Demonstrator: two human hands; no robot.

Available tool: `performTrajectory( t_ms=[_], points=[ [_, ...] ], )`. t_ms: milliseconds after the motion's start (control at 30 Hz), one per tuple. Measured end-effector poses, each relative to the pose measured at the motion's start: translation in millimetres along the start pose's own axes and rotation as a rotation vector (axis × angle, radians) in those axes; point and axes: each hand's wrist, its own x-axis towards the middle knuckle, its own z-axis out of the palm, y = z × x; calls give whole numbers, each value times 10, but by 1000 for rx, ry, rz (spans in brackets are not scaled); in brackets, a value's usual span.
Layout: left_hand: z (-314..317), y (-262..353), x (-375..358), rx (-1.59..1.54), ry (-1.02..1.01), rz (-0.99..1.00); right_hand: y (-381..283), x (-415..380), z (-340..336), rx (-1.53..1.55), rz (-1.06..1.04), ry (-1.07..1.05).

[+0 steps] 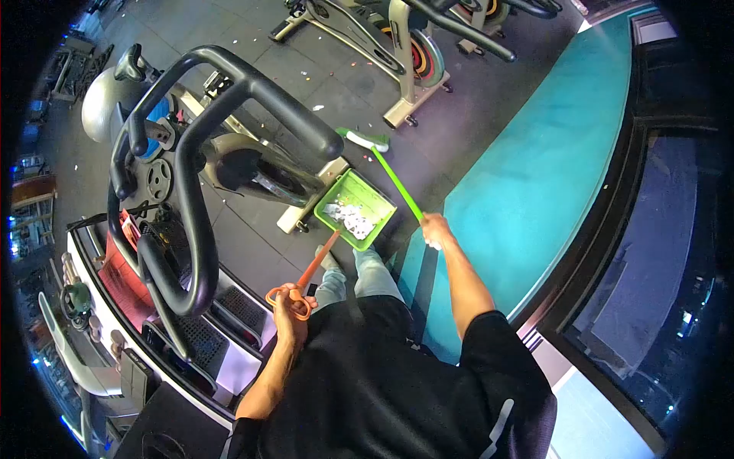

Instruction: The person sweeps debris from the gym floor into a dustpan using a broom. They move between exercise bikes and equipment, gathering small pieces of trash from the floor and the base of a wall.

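Observation:
My right hand [436,230] is wrapped round the bright green handle of a broom [399,182]. Its green and white head [365,140] lies on the dark floor beyond the tray. In my left hand [290,312] is an orange long tool with ring-shaped grips [317,258], like large scissors or tongs. The far end of this tool overlaps the near left rim of a green tray [391,217] in this view. White paper scraps [353,219] lie heaped inside the tray, which sits on the floor just past my feet.
An exercise bike [264,172] with black handlebars [287,115] stands close on the left. Another bike [405,69] is at the back. Small scraps [318,108] dot the floor tiles. A turquoise strip [535,176] and dark window frames [623,222] run along the right.

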Motion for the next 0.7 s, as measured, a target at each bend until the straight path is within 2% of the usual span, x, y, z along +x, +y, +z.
performTrajectory(
  t_ms=[67, 133, 267, 333, 400, 467, 533, 633, 700],
  points=[
    [25, -31, 38, 27, 57, -9, 121, -285, -55, 83, 76, 2],
    [49, -48, 71, 10, 53, -4, -84, -734, -228, 130, 143, 6],
    [36, -73, 79, 4, 51, 7, -316, -1004, -327, 29, 61, 60],
    [81, -24, 32, 16, 57, 5, -521, -847, -350, -143, -141, 28],
    [157, 40, -18, 29, 65, 5, -627, -422, -221, -306, -335, 167],
    [157, 34, -8, 51, 67, 22, -782, 82, -139, -401, -279, 94],
    [175, 41, -23, 70, 54, 35, -869, 458, -32, -493, -254, 152],
    [317, 76, -83, 114, 86, 49, -942, 546, -15, -550, -148, 155],
    [236, 76, -58, 85, 75, 45, -754, 489, -27, -545, -98, 128]
  ],
)
